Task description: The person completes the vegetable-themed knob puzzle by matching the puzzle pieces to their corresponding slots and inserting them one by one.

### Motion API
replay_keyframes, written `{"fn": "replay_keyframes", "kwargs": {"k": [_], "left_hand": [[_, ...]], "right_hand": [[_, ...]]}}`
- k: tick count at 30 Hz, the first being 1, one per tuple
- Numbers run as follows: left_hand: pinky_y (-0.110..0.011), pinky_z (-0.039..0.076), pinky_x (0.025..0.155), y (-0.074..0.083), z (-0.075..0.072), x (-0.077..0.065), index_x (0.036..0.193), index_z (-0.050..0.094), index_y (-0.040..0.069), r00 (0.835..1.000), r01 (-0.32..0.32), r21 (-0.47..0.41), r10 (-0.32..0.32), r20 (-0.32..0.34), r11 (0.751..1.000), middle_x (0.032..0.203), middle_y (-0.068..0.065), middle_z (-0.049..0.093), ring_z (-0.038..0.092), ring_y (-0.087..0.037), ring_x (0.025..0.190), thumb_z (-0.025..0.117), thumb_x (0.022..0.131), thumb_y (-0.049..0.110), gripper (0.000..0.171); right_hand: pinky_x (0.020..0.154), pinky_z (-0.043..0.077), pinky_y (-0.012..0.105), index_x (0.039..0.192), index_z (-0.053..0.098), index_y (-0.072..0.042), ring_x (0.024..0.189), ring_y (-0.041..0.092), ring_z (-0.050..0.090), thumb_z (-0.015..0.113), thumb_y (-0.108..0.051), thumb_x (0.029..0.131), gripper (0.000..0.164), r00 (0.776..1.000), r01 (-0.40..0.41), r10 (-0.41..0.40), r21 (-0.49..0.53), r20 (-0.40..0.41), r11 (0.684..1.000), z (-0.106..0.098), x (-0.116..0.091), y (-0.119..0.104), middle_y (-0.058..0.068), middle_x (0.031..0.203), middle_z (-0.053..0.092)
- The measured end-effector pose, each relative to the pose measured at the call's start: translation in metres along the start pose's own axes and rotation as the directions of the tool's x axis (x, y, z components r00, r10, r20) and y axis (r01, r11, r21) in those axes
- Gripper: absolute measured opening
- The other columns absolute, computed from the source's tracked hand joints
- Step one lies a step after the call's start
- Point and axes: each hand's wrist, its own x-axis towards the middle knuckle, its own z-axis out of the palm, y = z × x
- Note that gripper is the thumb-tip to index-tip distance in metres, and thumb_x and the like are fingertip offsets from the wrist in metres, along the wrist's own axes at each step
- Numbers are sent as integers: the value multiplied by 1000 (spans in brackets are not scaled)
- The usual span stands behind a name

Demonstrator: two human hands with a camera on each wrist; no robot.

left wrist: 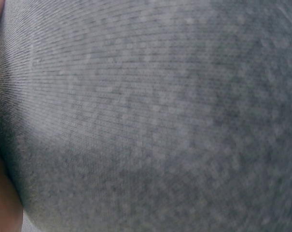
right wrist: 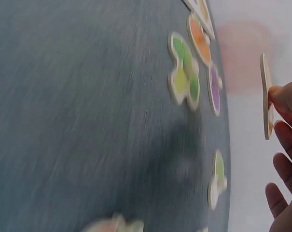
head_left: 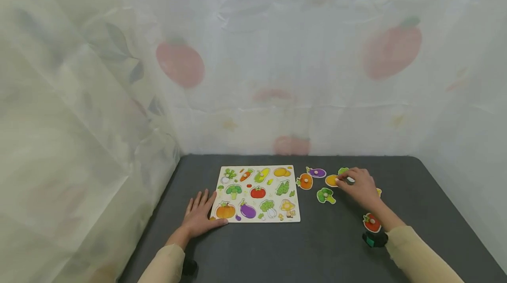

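A white puzzle board (head_left: 247,185) printed with colourful vegetables lies flat on the dark table. My left hand (head_left: 200,216) rests on its left edge, fingers spread and thumb along the near-left corner. To the right of the board, my right hand (head_left: 359,188) pinches a yellow-orange puzzle piece (head_left: 332,181) between thumb and fingertip. In the right wrist view that puzzle piece (right wrist: 265,96) appears edge-on, lifted over the table, with the other fingers loosely bent. Only a sliver of the left hand (left wrist: 5,198) shows in the left wrist view, against the grey tabletop.
Around the right hand lie an orange pumpkin piece (head_left: 305,181), a purple eggplant piece (head_left: 316,172), a broccoli piece (head_left: 326,195) and a green-topped piece (head_left: 343,171). A tomato piece (head_left: 371,222) sits beneath the right forearm. Patterned curtains (head_left: 277,54) enclose the table's back and sides.
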Motion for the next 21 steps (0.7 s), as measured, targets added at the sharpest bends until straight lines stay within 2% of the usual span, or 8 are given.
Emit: {"fn": "replay_keyframes", "kwargs": {"k": [5,11,17,21], "left_hand": [[-65,-6,119,-2,2,-1,165,22,15,1000,-12,-2,12,-17,1000,168,-23,13,2,-46,154,67,77,81,119],[-67,-6,119,-7,6,-1,166,21,16,998,-44,5,44,-45,999,168,-23,12,2,-46,154,67,78,80,118],[-65,-4,119,-9,6,0,165,22,16,999,-27,33,28,-41,999,169,-21,13,4,-45,154,64,77,83,119],[-64,-3,120,-7,5,1,165,23,15,999,-25,32,26,-39,999,169,-21,14,5,-45,154,66,76,83,120]], "right_hand": [[93,35,67,98,77,-9,115,44,48,76,-27,94,18,1000,2,-2,10,21,1000,22,20,-13,16,113,66],[96,36,67,101,78,-10,115,42,50,75,-29,95,20,999,-25,25,-7,32,1000,39,40,-21,16,115,66],[93,38,67,100,79,-9,113,43,50,75,-28,94,20,998,-53,53,-31,14,998,57,57,-27,16,114,67],[93,38,66,103,80,-10,115,42,50,74,-30,95,22,996,-78,80,-66,33,995,72,64,-33,16,116,66]]}}
